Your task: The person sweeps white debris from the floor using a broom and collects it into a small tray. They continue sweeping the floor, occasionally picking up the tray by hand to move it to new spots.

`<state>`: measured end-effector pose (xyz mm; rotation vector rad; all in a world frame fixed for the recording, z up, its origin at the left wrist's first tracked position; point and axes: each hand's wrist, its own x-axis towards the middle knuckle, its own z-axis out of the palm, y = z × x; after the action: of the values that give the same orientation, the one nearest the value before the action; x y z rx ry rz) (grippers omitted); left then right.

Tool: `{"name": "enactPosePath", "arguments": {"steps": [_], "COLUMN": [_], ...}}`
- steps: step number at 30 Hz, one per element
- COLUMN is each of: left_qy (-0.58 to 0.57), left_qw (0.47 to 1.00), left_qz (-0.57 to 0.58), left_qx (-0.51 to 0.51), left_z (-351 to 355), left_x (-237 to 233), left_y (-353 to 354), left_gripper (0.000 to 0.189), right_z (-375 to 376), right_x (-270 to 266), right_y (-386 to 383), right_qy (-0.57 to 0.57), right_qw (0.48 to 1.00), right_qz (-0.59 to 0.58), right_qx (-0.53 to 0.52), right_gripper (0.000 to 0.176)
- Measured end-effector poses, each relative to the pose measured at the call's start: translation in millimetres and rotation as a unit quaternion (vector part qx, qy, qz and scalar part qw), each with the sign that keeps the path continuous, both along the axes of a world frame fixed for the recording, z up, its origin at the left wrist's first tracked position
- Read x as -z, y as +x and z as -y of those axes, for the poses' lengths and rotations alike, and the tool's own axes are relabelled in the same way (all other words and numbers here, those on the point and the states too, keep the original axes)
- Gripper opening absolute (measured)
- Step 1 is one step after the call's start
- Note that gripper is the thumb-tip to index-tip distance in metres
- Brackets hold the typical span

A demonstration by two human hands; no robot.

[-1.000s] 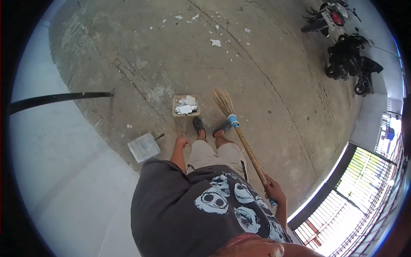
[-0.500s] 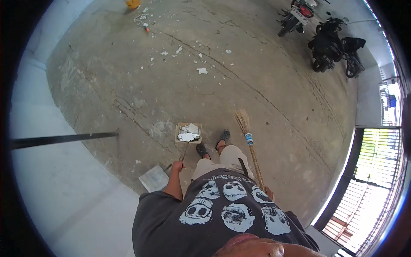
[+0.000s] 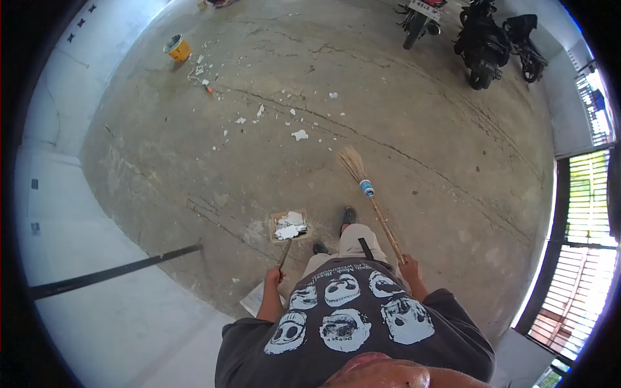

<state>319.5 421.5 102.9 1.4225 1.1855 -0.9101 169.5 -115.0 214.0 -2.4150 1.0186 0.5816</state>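
Observation:
My left hand (image 3: 275, 277) is wrapped around the handle of a dustpan (image 3: 273, 227), which extends forward, low over the concrete floor. White flaky debris (image 3: 290, 226) fills much of its pan. In my right hand (image 3: 408, 265) is the bamboo handle of a broom (image 3: 386, 227), slanting forward and left, with a blue-white band above its bristles (image 3: 351, 164). Ahead of the bristles lies a larger white flake (image 3: 299, 135), with several smaller bits scattered beyond it.
A yellow bucket (image 3: 178, 50) stands near the far left wall, with debris beside it. Parked motorbikes (image 3: 482, 55) are at the far right. A dark bar (image 3: 116, 271) juts from the left wall. A pale flat panel (image 3: 253, 300) lies by my left arm. Barred gates (image 3: 572, 284) line the right.
The view has tilted up and moved forward, bringing the whole bucket into sight. The broom has swung forward and left, and my right hand now shows clearly. Both hands keep their holds.

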Motion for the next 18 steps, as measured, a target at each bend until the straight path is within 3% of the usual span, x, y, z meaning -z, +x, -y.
{"name": "enactPosePath", "arguments": {"steps": [7, 10, 13, 18], "left_qy": [-0.013, -0.033, -0.035, -0.047], "left_qw": [1.000, 0.997, 0.998, 0.992], "left_qz": [0.012, -0.005, -0.030, 0.027], "left_qx": [-0.015, -0.068, -0.046, -0.111], "left_z": [30, 18, 28, 43], "left_x": [-41, 12, -7, -8], "left_y": [47, 47, 69, 108], "left_gripper": [0.036, 0.033, 0.031, 0.030], "right_z": [56, 77, 92, 92], "right_x": [-7, -2, -10, -6], "right_y": [104, 141, 177, 208], "right_qy": [0.040, 0.000, 0.027, 0.027], "right_qw": [0.996, 0.995, 0.994, 0.998], "right_qz": [0.008, -0.035, -0.062, -0.033], "right_qx": [-0.080, -0.093, -0.087, -0.055], "right_gripper": [0.048, 0.050, 0.052, 0.053]}}
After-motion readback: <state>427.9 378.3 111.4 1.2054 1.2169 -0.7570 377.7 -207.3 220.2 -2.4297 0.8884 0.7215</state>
